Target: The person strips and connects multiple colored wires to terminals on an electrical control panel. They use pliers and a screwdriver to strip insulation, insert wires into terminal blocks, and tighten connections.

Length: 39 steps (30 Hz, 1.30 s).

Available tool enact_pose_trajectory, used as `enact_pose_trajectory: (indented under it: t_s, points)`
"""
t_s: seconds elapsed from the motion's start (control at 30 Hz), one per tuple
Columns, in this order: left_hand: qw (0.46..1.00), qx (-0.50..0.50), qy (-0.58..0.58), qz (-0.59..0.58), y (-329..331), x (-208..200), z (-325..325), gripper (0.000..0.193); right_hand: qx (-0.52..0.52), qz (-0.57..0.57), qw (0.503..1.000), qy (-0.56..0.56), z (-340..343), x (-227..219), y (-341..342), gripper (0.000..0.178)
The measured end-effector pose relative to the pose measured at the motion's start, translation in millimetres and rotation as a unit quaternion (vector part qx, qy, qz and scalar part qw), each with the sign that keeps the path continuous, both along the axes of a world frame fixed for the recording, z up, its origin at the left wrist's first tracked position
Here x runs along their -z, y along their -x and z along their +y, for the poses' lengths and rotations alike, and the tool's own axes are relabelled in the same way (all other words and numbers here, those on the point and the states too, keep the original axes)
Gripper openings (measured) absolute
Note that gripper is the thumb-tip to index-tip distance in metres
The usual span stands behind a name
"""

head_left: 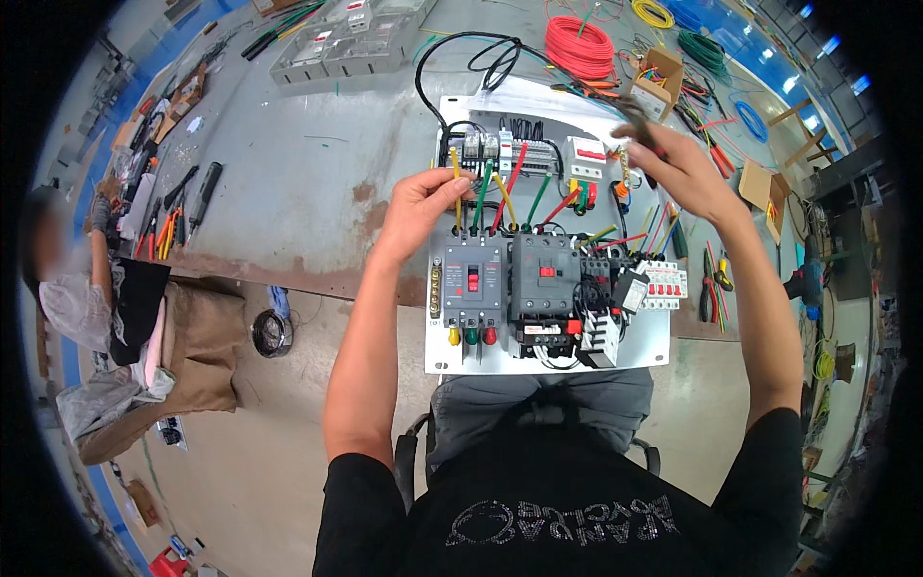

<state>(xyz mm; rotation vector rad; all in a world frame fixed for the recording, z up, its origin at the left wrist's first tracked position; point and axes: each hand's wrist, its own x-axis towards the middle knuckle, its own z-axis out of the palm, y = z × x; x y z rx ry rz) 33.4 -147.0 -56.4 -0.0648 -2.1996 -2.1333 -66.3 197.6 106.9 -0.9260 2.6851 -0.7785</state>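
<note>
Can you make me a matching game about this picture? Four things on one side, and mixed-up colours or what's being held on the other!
Things:
1. Grip of the left hand
2. Grip of the right hand
3. Flat mounting plate
4. Biggest wire coil

Matches:
A. Red
B. On a dark, blurred thing
C. White
D. On a yellow wire

Right pairs: 1-D, 2-B, 3-C, 4-A.
</note>
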Motion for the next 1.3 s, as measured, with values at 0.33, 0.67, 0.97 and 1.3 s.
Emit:
enact_pose_trajectory:
  t_s: [0.33,0.67,0.97,1.3]
  points:
    - [0.997,0.005,-0.075,-0.005,12.5,19.2,-10.7,0.026,-0.207,0.232,0.942,-0.125,-117.3,51.6,60.4,0.036]
    - [0.989,-0.034,-0.143,-0.003,6.8,28.7,8.7,0.026,-0.223,0.326,0.913,-0.102,-145.1,80.0,50.4,0.058]
    - [0.985,-0.019,-0.168,0.014,-0.8,26.6,13.1,0.027,-0.227,0.247,0.930,-0.152,-148.8,73.4,32.1,0.075]
    - [0.974,-0.001,-0.228,0.010,1.2,37.0,13.3,0.025,-0.293,0.232,0.919,-0.122,-150.3,76.5,39.0,0.085]
